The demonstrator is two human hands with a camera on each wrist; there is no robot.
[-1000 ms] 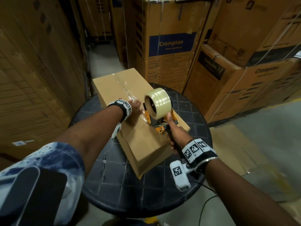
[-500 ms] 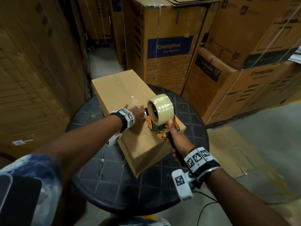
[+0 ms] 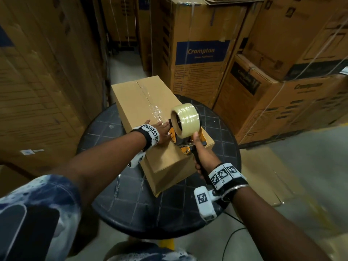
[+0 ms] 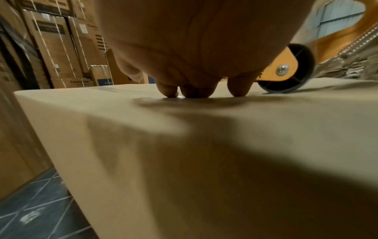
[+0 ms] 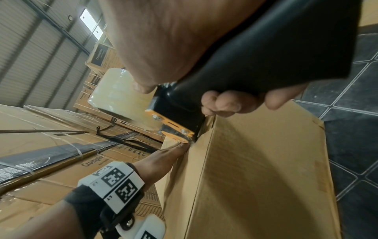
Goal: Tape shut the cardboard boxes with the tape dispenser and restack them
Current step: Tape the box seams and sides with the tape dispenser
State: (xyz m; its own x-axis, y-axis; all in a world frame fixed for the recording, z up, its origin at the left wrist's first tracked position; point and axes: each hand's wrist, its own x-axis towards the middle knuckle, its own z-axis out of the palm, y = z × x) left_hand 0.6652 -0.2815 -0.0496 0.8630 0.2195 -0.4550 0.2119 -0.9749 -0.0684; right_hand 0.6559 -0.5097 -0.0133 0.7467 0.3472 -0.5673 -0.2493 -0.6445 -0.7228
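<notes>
A plain cardboard box (image 3: pixel 143 102) lies lengthwise on a round black table (image 3: pixel 105 132), with clear tape running along its top seam. My left hand (image 3: pixel 160 129) lies flat on the box top (image 4: pixel 225 129), fingertips (image 4: pixel 196 93) pressing down beside the dispenser's roller (image 4: pixel 286 76). My right hand (image 3: pixel 202 157) grips the black handle (image 5: pixel 255 53) of the orange tape dispenser (image 3: pixel 185 127), which rests on the near part of the box top and carries a clear tape roll (image 5: pixel 118 95). The box (image 5: pixel 255 169) fills the lower right of the right wrist view, where my left hand (image 5: pixel 163 160) also shows.
Tall stacks of printed cardboard cartons (image 3: pixel 199 53) stand close behind and to the right (image 3: pixel 301 102). A wall of cartons (image 3: pixel 37 81) runs along the left, with a narrow aisle (image 3: pixel 124 68) between. Flattened cardboard (image 3: pixel 263 166) lies on the floor at the right.
The dispenser and my right hand have drawn back along the box top toward its near end. My left hand has followed along the seam.
</notes>
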